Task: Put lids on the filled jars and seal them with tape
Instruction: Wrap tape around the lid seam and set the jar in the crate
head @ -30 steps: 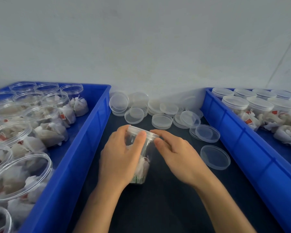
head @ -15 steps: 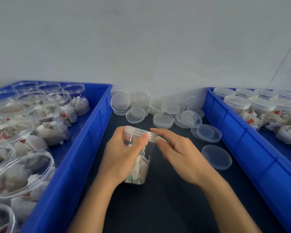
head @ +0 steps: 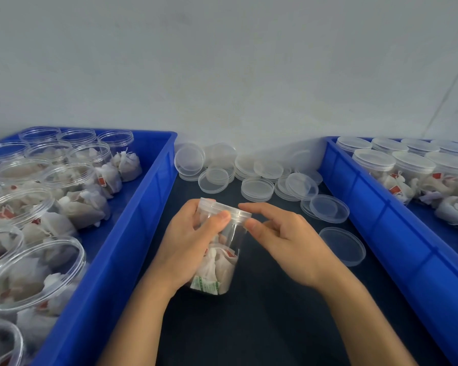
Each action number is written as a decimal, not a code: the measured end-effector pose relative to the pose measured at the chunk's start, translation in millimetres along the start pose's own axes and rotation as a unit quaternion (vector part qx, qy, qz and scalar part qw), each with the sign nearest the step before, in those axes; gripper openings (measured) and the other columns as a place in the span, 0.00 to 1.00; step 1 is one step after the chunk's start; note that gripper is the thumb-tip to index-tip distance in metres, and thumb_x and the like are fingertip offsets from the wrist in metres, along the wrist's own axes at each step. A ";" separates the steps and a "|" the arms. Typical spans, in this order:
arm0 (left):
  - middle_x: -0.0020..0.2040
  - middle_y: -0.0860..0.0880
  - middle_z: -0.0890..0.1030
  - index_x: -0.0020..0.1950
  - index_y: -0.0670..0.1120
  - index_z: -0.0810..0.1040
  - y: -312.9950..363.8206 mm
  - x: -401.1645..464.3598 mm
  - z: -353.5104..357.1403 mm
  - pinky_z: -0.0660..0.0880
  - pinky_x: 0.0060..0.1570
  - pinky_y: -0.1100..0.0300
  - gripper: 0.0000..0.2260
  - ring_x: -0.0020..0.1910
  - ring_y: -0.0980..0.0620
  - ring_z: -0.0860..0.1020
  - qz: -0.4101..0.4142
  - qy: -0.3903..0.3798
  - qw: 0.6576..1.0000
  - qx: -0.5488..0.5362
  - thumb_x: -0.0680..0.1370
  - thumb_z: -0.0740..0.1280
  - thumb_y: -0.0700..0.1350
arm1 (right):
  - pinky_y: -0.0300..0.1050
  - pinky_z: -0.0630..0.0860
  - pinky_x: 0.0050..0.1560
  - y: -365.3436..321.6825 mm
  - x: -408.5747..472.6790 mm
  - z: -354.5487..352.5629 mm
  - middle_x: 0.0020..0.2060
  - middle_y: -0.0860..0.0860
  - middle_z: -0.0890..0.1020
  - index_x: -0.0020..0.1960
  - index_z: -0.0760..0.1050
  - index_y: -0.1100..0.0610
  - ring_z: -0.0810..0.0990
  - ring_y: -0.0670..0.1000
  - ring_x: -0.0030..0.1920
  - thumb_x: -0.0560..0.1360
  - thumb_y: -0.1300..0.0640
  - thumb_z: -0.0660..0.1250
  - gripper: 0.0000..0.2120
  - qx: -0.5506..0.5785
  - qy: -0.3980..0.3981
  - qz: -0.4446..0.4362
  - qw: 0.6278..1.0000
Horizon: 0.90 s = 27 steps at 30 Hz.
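Head view: left hand grips clear plastic filled jar; right hand pinches its round translucent lid, which may seat crooked.

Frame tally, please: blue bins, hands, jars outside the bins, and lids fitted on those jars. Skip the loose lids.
bins: 2
hands: 2
jar outside the bins: 1
lid on it: 1
Total: 6

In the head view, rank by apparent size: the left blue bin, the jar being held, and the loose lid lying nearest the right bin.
1. left blue bin, by far the largest.
2. held jar.
3. loose lid, smallest in view; it matches the jar's width.
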<state>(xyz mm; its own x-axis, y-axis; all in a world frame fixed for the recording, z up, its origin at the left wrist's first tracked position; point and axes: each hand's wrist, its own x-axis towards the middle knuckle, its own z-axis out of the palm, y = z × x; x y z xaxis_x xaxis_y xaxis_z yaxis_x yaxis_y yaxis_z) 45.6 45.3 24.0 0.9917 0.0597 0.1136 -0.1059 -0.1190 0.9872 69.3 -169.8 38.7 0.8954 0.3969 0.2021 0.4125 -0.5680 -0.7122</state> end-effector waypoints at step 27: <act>0.62 0.62 0.83 0.70 0.60 0.74 -15.3 1.4 11.7 0.80 0.61 0.53 0.27 0.61 0.61 0.82 0.093 0.032 0.992 0.075 0.75 0.69 0.69 | 0.53 0.78 0.46 -13.4 0.8 5.8 0.41 0.44 0.83 0.64 0.76 0.30 0.79 0.48 0.42 0.85 0.38 0.57 0.13 -0.005 -0.008 0.002 1.000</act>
<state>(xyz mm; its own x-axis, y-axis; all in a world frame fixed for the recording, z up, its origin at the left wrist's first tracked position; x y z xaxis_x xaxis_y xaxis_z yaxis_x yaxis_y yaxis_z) 49.4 35.7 7.8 0.9489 0.0853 0.3037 -0.2699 -0.2790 0.9216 63.5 -157.7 44.4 0.8941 0.4064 0.1883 0.4107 -0.5761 -0.7066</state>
